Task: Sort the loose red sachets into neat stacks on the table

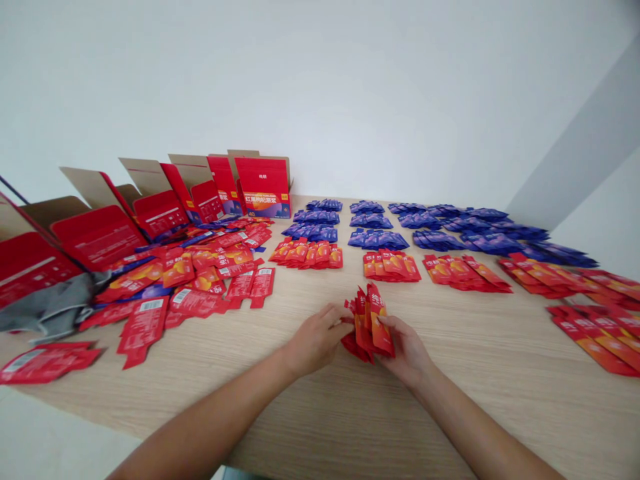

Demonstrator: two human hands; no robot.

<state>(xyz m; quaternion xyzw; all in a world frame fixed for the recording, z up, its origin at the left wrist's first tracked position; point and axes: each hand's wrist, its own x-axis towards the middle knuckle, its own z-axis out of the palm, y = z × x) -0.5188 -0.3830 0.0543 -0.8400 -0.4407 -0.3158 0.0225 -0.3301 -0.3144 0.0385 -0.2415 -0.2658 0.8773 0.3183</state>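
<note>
Just above the table, a small bunch of red and orange sachets point(370, 321) stands upright between my two hands. My right hand point(407, 353) grips the bunch from its right side, thumb across the front sachet. From the left, my left hand point(317, 339) pinches the edge of the sachets with thumb and fingers closed. Fanned groups of red sachets point(393, 265) lie just beyond my hands. Left of my hands spreads a loose heap of red sachets point(200, 267), with some purple ones mixed in.
Rows of purple sachets point(377, 239) line the back of the wooden table point(310, 407). Open red cartons point(263, 187) stand along the back left. A grey cloth point(55, 310) lies by the heap. More red sachets point(595, 333) are fanned at the far right.
</note>
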